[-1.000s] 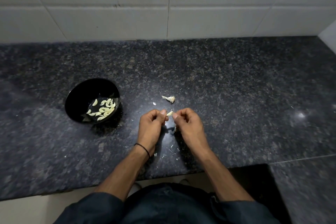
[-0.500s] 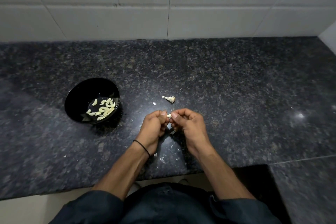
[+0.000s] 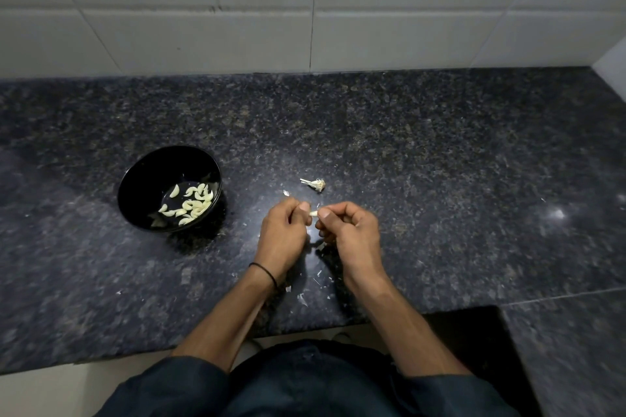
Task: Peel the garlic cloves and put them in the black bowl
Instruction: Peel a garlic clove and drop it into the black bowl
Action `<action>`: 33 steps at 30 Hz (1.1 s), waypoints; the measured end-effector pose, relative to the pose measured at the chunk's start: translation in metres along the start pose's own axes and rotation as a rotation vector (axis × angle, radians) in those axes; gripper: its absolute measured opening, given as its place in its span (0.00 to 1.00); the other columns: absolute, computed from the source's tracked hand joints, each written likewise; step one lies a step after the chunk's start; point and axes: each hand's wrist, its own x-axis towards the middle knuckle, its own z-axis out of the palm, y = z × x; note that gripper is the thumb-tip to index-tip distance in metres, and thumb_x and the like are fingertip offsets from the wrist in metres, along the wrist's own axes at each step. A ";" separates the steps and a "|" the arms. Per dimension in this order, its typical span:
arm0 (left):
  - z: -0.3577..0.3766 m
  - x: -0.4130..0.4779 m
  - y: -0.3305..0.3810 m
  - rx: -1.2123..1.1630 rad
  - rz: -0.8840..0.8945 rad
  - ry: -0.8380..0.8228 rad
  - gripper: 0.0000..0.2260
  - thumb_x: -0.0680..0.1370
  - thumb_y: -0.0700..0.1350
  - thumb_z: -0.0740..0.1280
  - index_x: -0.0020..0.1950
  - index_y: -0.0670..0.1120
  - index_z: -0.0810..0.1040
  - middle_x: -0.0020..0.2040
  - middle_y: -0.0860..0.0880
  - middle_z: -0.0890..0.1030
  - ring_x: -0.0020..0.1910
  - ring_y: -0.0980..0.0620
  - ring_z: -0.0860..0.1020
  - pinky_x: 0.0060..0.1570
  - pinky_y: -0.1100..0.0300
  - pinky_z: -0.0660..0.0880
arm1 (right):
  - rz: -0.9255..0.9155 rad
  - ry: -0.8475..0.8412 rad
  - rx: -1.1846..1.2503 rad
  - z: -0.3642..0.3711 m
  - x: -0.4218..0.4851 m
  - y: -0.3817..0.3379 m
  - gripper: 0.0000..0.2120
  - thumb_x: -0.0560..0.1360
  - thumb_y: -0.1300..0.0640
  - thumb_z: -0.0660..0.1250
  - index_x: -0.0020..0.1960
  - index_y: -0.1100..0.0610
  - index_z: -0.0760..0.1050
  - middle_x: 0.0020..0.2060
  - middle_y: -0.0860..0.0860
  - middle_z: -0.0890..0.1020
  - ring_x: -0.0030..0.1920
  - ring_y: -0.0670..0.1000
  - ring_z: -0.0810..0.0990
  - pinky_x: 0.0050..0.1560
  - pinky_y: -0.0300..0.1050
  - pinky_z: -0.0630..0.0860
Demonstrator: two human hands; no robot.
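**Two hands pinch one garlic clove**

A garlic clove (image 3: 314,213) lies crosswise, its long axis running left to right. The left hand (image 3: 286,234) and right hand (image 3: 352,234) each close their grip on one end. The black bowl (image 3: 145,179), holding peeled cloves (image 3: 191,203), sits left of the grip. Bare worktop (image 3: 440,179) spreads to the right.

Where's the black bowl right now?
In the head view, the black bowl sits on the dark countertop, left of the left hand, with peeled cloves inside.

The dark granite counter (image 3: 440,162) bears the black bowl (image 3: 142,179), a garlic stalk (image 3: 315,183) and scattered peel scraps (image 3: 302,299).
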 end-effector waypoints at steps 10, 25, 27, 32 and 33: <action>0.001 -0.003 0.007 0.064 -0.002 0.006 0.15 0.83 0.46 0.61 0.35 0.50 0.70 0.33 0.50 0.75 0.33 0.50 0.71 0.36 0.53 0.67 | -0.158 0.044 -0.196 0.000 -0.001 -0.002 0.06 0.77 0.60 0.71 0.41 0.57 0.80 0.35 0.52 0.84 0.37 0.52 0.82 0.42 0.47 0.79; 0.004 0.001 -0.006 0.174 0.012 -0.006 0.05 0.79 0.43 0.69 0.43 0.48 0.78 0.41 0.53 0.81 0.41 0.57 0.77 0.38 0.73 0.67 | -0.056 0.081 -0.004 -0.005 0.010 0.003 0.07 0.79 0.62 0.68 0.43 0.58 0.81 0.33 0.52 0.83 0.33 0.48 0.77 0.34 0.43 0.73; 0.006 0.002 -0.009 0.184 0.031 -0.032 0.05 0.78 0.41 0.69 0.43 0.49 0.78 0.43 0.52 0.81 0.42 0.57 0.77 0.39 0.75 0.67 | -0.061 0.085 -0.015 -0.005 0.011 0.004 0.08 0.80 0.62 0.67 0.43 0.58 0.81 0.33 0.52 0.83 0.32 0.47 0.76 0.33 0.42 0.73; 0.006 0.001 -0.008 0.153 0.124 -0.094 0.12 0.78 0.35 0.64 0.52 0.50 0.82 0.50 0.53 0.83 0.46 0.65 0.78 0.45 0.77 0.68 | -0.083 0.082 -0.074 -0.007 0.012 0.009 0.10 0.80 0.61 0.66 0.42 0.55 0.81 0.33 0.50 0.83 0.32 0.45 0.77 0.36 0.44 0.75; 0.005 0.000 -0.007 0.126 0.145 -0.097 0.14 0.79 0.34 0.63 0.55 0.50 0.82 0.52 0.54 0.83 0.49 0.65 0.78 0.48 0.77 0.68 | -0.084 0.087 -0.089 -0.007 0.012 0.010 0.10 0.80 0.60 0.66 0.41 0.54 0.81 0.33 0.50 0.84 0.32 0.45 0.77 0.37 0.45 0.75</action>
